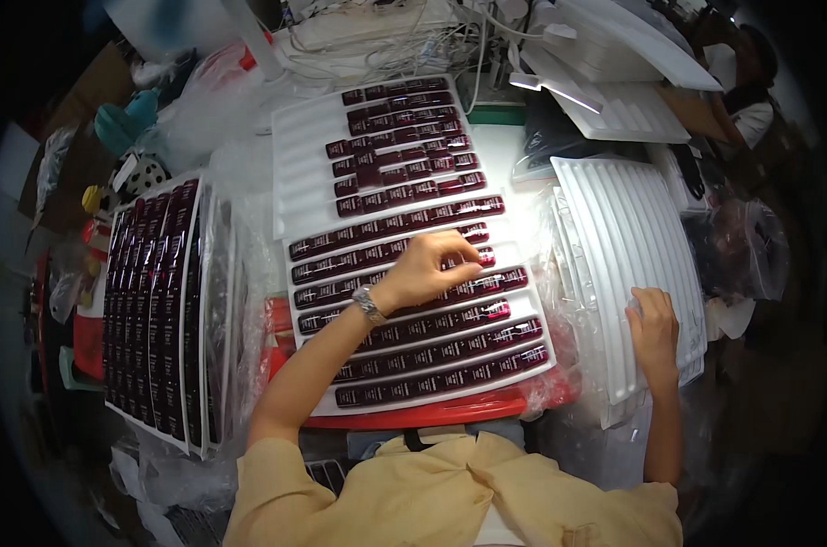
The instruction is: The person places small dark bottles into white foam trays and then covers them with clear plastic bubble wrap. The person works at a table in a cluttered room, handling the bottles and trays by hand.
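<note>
My left hand [431,269], with a metal watch on the wrist, reaches over the lower white tray [538,296] in front of me. Its fingers are curled, with thumb and fingertips closed at a small glossy dark red block [486,258] at the right end of a row. Long rows of such blocks [441,372], with pale print, fill the tray's grooves. Beyond it, the upper white tray [299,155] has blocks on its right part and bare grooves on its left. My right hand [655,333] lies open, fingers a little apart, on a stack of ridged white trays [627,264].
At the left stand filled trays of dark red blocks [154,310], wrapped in clear plastic. A red surface [431,412] shows under the near tray. A lit lamp [559,89], cables [386,46] and more white trays [605,100] are at the back. Another person [750,91] is at the far right.
</note>
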Motion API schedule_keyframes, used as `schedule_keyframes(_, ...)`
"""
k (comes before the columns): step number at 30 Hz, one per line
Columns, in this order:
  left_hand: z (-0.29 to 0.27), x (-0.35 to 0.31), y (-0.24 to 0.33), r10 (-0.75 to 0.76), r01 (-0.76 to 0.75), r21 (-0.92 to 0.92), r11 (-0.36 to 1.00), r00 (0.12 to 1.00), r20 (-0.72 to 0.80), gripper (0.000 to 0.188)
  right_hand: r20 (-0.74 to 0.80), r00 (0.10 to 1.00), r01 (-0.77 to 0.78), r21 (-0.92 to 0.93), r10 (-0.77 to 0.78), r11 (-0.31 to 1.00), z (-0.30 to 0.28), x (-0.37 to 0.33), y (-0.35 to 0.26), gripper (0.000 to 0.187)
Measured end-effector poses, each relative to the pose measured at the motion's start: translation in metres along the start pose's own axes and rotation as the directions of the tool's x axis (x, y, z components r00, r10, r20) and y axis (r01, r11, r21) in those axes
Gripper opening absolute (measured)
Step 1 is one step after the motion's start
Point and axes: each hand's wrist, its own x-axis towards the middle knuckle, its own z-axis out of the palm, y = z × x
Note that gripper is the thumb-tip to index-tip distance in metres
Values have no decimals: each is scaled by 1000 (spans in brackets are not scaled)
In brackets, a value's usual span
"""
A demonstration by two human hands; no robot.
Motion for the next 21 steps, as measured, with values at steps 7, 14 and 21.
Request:
schedule_keyframes(7,-107,-72,-101,-110,401,158,902,569,-815,16,-18,958,-189,707,285,681,-27,9,-24,10)
schedule_keyframes(14,-45,-45,-77,85,217,471,855,837,-540,16,385,919,-394,911,86,125,13,9,-123,26)
schedule_keyframes(21,53,70,-59,218,74,587,806,885,-411,19,111,968,-193,904,226,382,117,27,-117,28)
